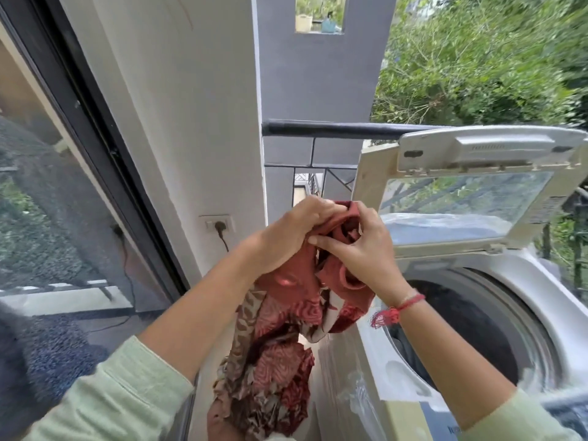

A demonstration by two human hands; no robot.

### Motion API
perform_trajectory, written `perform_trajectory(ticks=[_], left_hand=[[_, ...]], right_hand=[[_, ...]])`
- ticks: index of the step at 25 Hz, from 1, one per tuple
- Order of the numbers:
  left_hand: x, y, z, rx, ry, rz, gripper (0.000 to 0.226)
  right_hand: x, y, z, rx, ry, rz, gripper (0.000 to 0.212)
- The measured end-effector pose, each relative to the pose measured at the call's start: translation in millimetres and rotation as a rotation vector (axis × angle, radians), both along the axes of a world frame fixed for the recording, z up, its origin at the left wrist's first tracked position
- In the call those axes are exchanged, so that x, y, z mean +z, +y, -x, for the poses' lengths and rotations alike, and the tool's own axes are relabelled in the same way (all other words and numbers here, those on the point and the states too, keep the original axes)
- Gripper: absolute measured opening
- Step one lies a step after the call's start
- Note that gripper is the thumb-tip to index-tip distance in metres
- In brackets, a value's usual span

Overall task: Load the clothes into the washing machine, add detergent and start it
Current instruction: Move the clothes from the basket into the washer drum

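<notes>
You hold a rust-red cloth garment (281, 329) printed with cream and dark red leaf and swirl patterns, bunched up in the air just beside the left edge of the white top-loading washing machine (549, 300). Its plain rust-red top part is gathered between your hands, and the patterned length hangs down in crumpled folds past the machine's front left corner.

Your left hand (286, 237) has its fingers curled tightly round the top of the fabric. Your right hand (359, 249), with a red thread bracelet (401, 308) at the wrist, pinches a fold of the same cloth, its thumb stretched out toward the left hand. The two hands touch over the bunch.

The machine's cream-framed glass lid (461, 198) stands raised at the back edge, and the round steel drum (471, 329) lies uncovered below your right forearm.

What kind of garment this is cannot be told from the folds, and its lower end is cut off by the bottom of the view. Something dark lies inside the drum, too shadowed to make out. The machine's front right corner is smeared by blur, and your right arm covers part of its front edge.
</notes>
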State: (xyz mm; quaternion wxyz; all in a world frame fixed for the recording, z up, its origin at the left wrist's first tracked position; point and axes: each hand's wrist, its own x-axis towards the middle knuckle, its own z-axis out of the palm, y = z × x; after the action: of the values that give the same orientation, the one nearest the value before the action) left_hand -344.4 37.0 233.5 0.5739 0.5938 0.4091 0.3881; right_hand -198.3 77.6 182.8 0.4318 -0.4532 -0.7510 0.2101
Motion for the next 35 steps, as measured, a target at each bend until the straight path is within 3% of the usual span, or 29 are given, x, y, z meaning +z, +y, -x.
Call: perform_trajectory(ticks=[1,3,5,6,9,11,12,15,17,20,23,24,27,29,31,33,35], left_hand=[[0,-2,5,0.014,-0.003,-0.003,0.052],[-6,-4,17,0.273,0.076,-0.144,0.04],[-33,-2,44,0.604,0.249,-0.344,0.037],[-52,-3,58,0.622,0.366,-0.391,0.044],[-119,-10,61,0.309,0.657,-0.285,0.101],[-149,-7,32,0.198,0.667,-0.192,0.127],[-157,0,13,0.197,0.635,-0.194,0.134],[-161,33,-41,0.195,0.587,-0.233,0.135],[-163,44,-78,0.114,0.623,-0.269,0.112],[-171,49,-122,0.113,0.7,-0.429,0.071],[-171,63,-161,0.138,0.793,-0.72,0.068],[-166,71,-180,0.177,0.827,-0.839,0.064],[-143,92,-261,0.276,0.898,-1.015,0.046],[-144,101,-298,0.278,0.964,-0.981,0.039],[-166,114,-315,0.233,1.093,-0.847,0.043],[-183,115,-309,-0.032,1.236,-0.448,0.055],[-195,106,-296,-0.295,1.307,-0.131,0.079]], right_hand=[[-2,-1,1,-0.022,-0.035,-0.022,0.05],[-3,1,0,-0.052,-0.046,-0.044,0.048],[0,7,-9,-0.059,0.096,0.008,0.045],[4,8,-15,-0.056,0.229,0.065,0.043],[19,7,-32,-0.052,0.692,0.229,0.05],[28,5,-47,-0.06,0.872,0.204,0.054],[35,3,-57,-0.068,0.943,0.153,0.046],[58,1,-98,-0.132,1.103,0.013,0.01],[58,4,-133,-0.249,1.104,-0.059,0.01],[30,18,-192,-0.459,0.97,-0.127,0.014],[-15,32,-266,-0.657,0.755,-0.12,0.032],[-28,35,-289,-0.716,0.566,-0.146,0.035],[-57,58,-349,-0.793,-0.282,-0.37,0.029],[-68,80,-364,-0.716,-0.549,-0.443,0.026],[-90,103,-382,-0.619,-0.657,-0.303,0.024],[-122,120,-397,-0.549,-0.734,0.026,0.026],[-147,125,-401,-0.455,-0.955,0.414,0.042]])
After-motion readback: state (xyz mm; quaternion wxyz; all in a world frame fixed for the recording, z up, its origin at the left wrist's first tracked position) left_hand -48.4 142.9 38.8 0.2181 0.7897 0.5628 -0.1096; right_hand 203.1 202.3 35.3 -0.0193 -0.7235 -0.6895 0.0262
